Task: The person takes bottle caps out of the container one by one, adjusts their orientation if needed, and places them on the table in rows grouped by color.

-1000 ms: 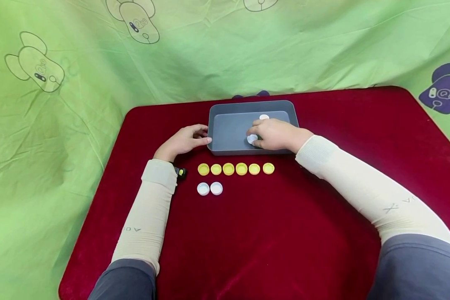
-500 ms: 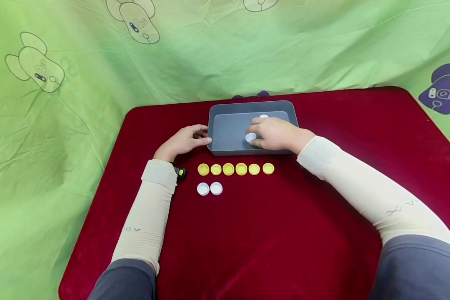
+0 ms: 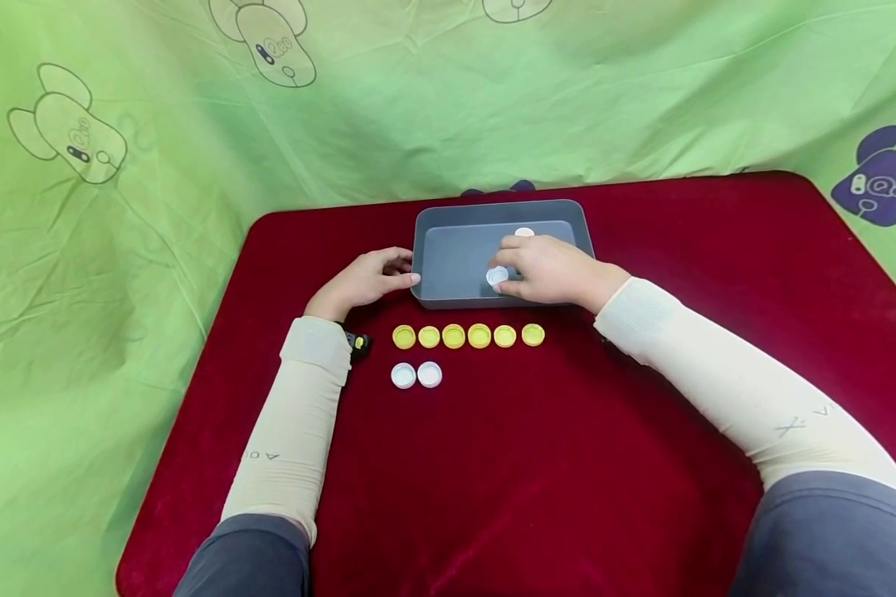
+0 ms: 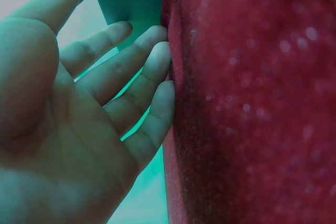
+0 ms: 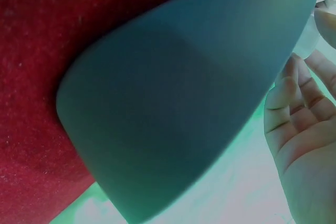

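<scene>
A grey rectangular tray (image 3: 455, 303) stands toward the back of the table. Over its right half my right hand (image 3: 548, 269) pinches a white bottle cap (image 3: 496, 276) between thumb and fingers. A second white cap (image 3: 524, 232) lies deeper in the tray, partly covered by that hand. At the tray's left end is my left hand (image 3: 362, 282), its thumb touching the front left corner and its fingers loosely bent. The left wrist view shows the palm (image 4: 89, 129) and spread fingers beside the tray wall. In the right wrist view, the tray's outside wall (image 5: 173, 87) hides part of the pinched cap (image 5: 307, 40).
In front of the tray, several yellow caps (image 3: 454, 336) lie in a row on the red tablecloth (image 3: 538, 464). Below that row's left end sit two white caps (image 3: 429, 375), side by side. A green printed cloth (image 3: 433, 99) hangs behind the table.
My right hand and the white cap it pinches have shifted very slightly left within the tray. The left hand keeps its place, and the rows of caps are unchanged.
</scene>
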Action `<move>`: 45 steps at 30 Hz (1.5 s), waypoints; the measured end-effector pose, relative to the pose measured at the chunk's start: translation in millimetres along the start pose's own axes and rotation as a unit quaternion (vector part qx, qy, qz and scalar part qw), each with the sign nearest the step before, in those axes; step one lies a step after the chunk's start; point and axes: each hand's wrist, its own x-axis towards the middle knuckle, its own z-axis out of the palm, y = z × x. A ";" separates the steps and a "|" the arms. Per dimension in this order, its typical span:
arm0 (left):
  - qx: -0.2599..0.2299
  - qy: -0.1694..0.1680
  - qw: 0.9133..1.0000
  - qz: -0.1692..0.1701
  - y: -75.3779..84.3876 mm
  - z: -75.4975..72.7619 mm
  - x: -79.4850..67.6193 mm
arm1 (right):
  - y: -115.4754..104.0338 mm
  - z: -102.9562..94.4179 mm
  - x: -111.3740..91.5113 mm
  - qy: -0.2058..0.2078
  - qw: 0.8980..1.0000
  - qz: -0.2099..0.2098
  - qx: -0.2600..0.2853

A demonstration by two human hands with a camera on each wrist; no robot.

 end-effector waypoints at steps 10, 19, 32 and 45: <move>-0.003 -0.001 1.000 0.001 -2.7 0.4 -0.1 | -5.3 0.3 -2.0 0.006 1.000 -0.003 0.007; 0.000 0.000 1.000 0.001 -3.1 0.0 1.3 | -8.3 1.1 -3.1 0.011 1.000 -0.015 0.011; 0.000 0.002 1.000 0.002 -3.8 0.5 2.1 | -13.6 5.5 -5.2 0.017 0.999 -0.028 0.035; -0.001 0.001 1.000 0.003 -1.5 0.3 0.8 | -18.8 12.0 -9.1 0.045 0.996 -0.055 0.057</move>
